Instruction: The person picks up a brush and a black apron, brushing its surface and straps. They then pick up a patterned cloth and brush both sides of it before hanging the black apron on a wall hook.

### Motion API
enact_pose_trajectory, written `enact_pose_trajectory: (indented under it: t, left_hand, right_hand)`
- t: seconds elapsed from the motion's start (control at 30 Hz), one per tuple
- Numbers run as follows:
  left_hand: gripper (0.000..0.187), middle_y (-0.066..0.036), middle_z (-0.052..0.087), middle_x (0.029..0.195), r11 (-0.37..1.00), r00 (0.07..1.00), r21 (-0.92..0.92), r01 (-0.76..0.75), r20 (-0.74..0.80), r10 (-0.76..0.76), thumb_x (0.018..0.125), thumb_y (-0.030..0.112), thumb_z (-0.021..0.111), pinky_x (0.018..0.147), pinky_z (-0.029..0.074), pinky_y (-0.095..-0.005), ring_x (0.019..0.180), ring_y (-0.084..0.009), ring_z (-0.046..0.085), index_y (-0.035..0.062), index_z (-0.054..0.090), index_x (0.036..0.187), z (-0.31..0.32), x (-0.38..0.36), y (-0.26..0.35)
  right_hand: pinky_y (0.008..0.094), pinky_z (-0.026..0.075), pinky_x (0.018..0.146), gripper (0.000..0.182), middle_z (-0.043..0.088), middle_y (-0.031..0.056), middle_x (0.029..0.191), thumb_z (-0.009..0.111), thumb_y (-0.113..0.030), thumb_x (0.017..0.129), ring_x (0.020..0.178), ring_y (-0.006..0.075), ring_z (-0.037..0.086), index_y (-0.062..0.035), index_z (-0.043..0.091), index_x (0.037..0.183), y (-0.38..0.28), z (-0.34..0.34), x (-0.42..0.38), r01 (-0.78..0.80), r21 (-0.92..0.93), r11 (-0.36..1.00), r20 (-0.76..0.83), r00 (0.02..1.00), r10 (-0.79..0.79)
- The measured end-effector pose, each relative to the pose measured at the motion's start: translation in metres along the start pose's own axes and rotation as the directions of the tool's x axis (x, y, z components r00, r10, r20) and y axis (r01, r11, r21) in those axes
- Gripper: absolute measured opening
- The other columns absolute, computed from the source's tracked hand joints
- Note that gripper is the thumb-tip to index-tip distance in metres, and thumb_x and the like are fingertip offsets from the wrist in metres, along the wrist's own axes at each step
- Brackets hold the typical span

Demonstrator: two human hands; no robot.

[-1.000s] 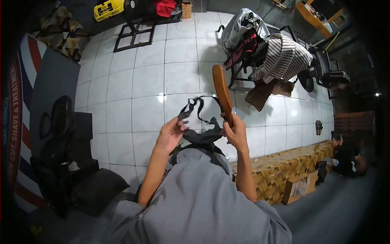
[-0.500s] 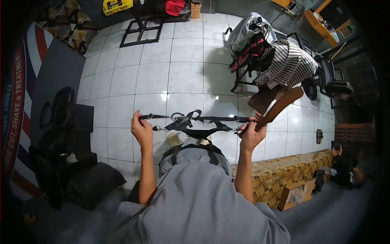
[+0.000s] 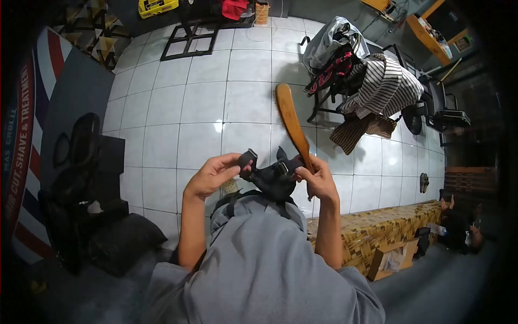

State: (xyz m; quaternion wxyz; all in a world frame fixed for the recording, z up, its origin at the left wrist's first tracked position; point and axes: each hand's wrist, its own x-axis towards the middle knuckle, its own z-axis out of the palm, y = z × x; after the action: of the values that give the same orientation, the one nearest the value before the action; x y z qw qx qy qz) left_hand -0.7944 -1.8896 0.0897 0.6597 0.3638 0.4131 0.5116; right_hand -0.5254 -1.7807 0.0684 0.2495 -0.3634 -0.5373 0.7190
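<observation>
My left hand [image 3: 213,175] is closed on one end of a black strap [image 3: 275,184] with metal buckles, pinched between thumb and fingers. My right hand [image 3: 320,178] grips the other end of the strap along with the handle of a curved wooden brush [image 3: 292,116]. The brush points up and away over the floor, with bristles showing faintly along its left edge. Between both hands the strap is bunched and sags in front of my waist. Parts of it are hidden by the fingers.
Striped cloths [image 3: 386,83] and a silver-grey bag [image 3: 334,46] cover a chair at the right. A woven-pattern bench [image 3: 372,227] with an open cardboard box [image 3: 394,259] runs along the lower right, a person near its far end. A black chair [image 3: 124,243] stands left.
My hands have come closer together, so the stretched strap is now slack and bunched. The brush has swung from pointing right to pointing forward and slightly left.
</observation>
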Motion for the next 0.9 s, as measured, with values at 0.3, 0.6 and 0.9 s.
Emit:
enact_pose_trajectory:
  t: [0.3, 0.6, 0.9]
  left_hand:
    - [0.018, -0.002, 0.054, 0.079, 0.895, 0.868, -0.233, -0.380, -0.423, 0.259, 0.094, 0.009, 0.051, 0.057, 0.037, -0.0222, 0.059, -0.0078, 0.041, -0.0016, 0.056, 0.108, -0.034, -0.026, -0.024]
    - [0.018, 0.001, 0.049, 0.071, 0.981, 0.730, 0.190, -0.029, -0.667, 0.150, 0.094, 0.015, 0.053, 0.045, 0.030, -0.0197, 0.050, -0.0034, 0.038, -0.0014, 0.059, 0.101, -0.038, -0.040, -0.016]
    - [0.047, -0.002, 0.058, 0.092, 0.944, 0.983, 0.331, -0.010, -0.168, 0.069, 0.090, 0.001, 0.051, 0.062, 0.044, -0.0207, 0.068, -0.0059, 0.047, -0.0021, 0.038, 0.136, 0.035, 0.012, -0.004]
  right_hand:
    - [0.0276, 0.048, 0.063, 0.023, 0.050, -0.0003, 0.068, 0.061, -0.010, 0.086, 0.061, 0.0086, 0.049, 0.0017, 0.054, 0.105, 0.004, -0.019, -0.003, 0.103, 0.174, 0.979, -0.199, 0.978, -0.067]
    - [0.0263, 0.048, 0.056, 0.014, 0.055, 0.0036, 0.071, 0.060, -0.013, 0.089, 0.059, 0.0124, 0.057, -0.0008, 0.054, 0.094, 0.002, -0.036, 0.009, 0.205, 0.096, 0.974, -0.465, 0.874, -0.138]
    - [0.0203, 0.035, 0.053, 0.017, 0.052, -0.0026, 0.069, 0.061, -0.016, 0.089, 0.060, 0.0042, 0.045, 0.0004, 0.059, 0.091, -0.017, 0.030, 0.010, 0.121, -0.163, 0.979, 0.028, 0.993, -0.118]
